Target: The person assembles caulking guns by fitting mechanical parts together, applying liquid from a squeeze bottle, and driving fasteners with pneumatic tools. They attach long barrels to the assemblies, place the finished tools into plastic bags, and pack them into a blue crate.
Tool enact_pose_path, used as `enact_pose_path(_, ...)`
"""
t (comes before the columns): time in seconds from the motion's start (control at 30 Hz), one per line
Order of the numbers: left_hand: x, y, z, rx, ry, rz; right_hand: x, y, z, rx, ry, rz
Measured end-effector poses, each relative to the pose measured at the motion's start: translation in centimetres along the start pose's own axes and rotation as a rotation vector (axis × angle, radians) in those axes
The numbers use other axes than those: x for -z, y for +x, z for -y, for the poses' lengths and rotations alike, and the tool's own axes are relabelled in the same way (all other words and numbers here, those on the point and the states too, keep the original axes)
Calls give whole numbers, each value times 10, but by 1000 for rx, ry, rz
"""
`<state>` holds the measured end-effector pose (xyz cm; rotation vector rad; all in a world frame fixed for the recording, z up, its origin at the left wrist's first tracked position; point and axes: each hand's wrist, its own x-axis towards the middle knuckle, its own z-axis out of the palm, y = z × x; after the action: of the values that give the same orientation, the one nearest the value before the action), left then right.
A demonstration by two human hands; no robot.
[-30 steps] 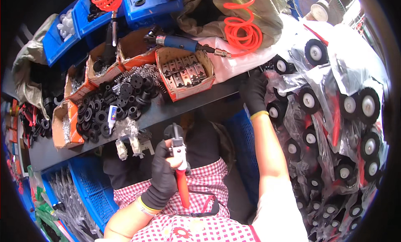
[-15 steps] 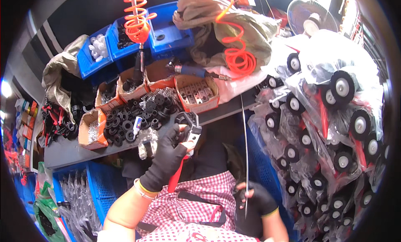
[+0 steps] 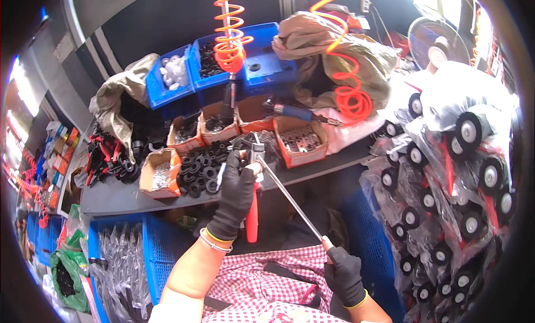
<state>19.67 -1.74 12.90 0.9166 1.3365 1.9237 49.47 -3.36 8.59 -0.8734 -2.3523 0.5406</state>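
My left hand (image 3: 236, 192), in a black glove with bare fingertips, is closed around a red-handled tool (image 3: 252, 218) with a black and silver head, raised before the workbench edge. The handle hangs downward below my fingers. My right hand (image 3: 344, 274), gloved the same way, grips the lower end of a long thin metal rod (image 3: 292, 201) near my lap. The rod slants up to the left, its far end meeting the tool's head beside my left fingertips. Whether it has entered an opening there I cannot tell. Black rings (image 3: 196, 175) lie on the bench behind my left hand.
Cardboard boxes (image 3: 301, 140) of small metal parts line the bench (image 3: 117, 199), with blue bins (image 3: 170, 78) behind. An orange coiled hose (image 3: 354, 97) and a blue power tool (image 3: 295, 111) lie at the right. Bagged wheels (image 3: 468, 131) are piled far right; a blue crate (image 3: 147, 256) stands left.
My right hand has raised the rod from upright beside my lap and swung its upper end left to the tool's head. The view has shifted, and the tool's head has turned.
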Motion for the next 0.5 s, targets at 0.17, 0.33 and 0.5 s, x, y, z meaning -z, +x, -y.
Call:
enact_pose_path(0.17, 70, 32, -33, -579, 672, -181, -17, 51, 5, -186, 771, 286)
enact_pose_path(0.33, 112, 87, -124, -821, 957, -128, -92, 121, 46, -78, 1056, 358)
enact_pose_path(0.5, 162, 96, -117, -555, 978, 105, -131, 235, 28, 581, 649, 476)
